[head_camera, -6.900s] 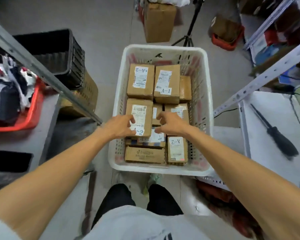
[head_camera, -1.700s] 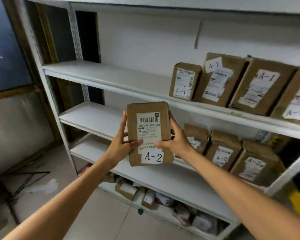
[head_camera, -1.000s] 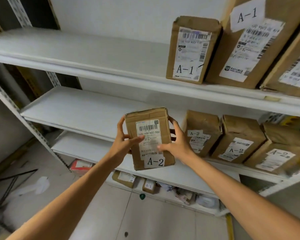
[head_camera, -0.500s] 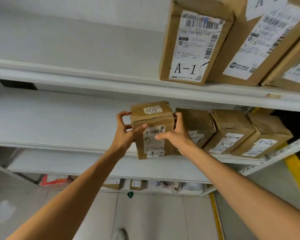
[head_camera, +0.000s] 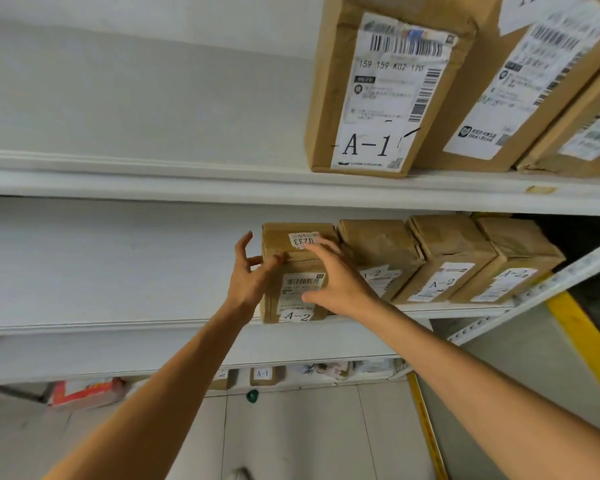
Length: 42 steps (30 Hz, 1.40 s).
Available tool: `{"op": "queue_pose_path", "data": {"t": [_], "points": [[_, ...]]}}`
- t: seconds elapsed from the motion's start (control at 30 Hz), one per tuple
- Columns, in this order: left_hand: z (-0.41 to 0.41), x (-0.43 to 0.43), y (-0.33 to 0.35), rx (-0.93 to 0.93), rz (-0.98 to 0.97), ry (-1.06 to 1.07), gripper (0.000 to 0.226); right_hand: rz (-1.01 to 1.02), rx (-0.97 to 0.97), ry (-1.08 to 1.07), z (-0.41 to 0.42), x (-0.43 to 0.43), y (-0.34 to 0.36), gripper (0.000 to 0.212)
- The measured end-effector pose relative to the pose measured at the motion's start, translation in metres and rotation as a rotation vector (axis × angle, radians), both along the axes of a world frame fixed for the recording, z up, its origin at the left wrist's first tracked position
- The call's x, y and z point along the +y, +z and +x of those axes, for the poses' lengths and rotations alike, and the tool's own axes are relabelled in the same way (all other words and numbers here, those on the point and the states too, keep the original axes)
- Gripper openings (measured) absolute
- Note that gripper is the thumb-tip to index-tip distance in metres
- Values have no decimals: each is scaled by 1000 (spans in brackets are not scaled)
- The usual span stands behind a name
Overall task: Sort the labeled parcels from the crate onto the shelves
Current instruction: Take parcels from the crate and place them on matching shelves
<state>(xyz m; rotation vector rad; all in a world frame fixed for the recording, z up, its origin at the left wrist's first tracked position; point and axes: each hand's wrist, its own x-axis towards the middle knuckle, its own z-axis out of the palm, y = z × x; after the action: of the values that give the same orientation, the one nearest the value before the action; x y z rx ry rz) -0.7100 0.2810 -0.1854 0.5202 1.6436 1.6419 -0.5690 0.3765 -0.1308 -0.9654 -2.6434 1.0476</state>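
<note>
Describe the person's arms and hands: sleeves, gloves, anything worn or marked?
The left hand and right hand are bare: no gloves, rings or tape visible. The left forearm and right forearm are also uncovered, with no sleeve, watch or wristband in frame. No markings or cables show.

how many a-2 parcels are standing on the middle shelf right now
4, side by side on the middle shelf: leftmost parcel, second parcel, third parcel, rightmost parcel. More may be hidden in the dark space further right.
</note>
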Motion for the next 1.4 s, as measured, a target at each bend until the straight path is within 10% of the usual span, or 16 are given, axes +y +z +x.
{"op": "queue_pose_path", "data": {"t": [0.5, 0.93, 1.4], "points": [[-4, -5, 10, 78, -21, -58, 74, 244, -94, 182, -4, 1, -11, 96], [8, -107, 55, 603, -511, 141, 41, 296, 103, 629, -37, -50, 31, 56], [241, -385, 58, 389, -889, 991, 28, 339, 148, 1599, 6, -299, 33, 53]]}}
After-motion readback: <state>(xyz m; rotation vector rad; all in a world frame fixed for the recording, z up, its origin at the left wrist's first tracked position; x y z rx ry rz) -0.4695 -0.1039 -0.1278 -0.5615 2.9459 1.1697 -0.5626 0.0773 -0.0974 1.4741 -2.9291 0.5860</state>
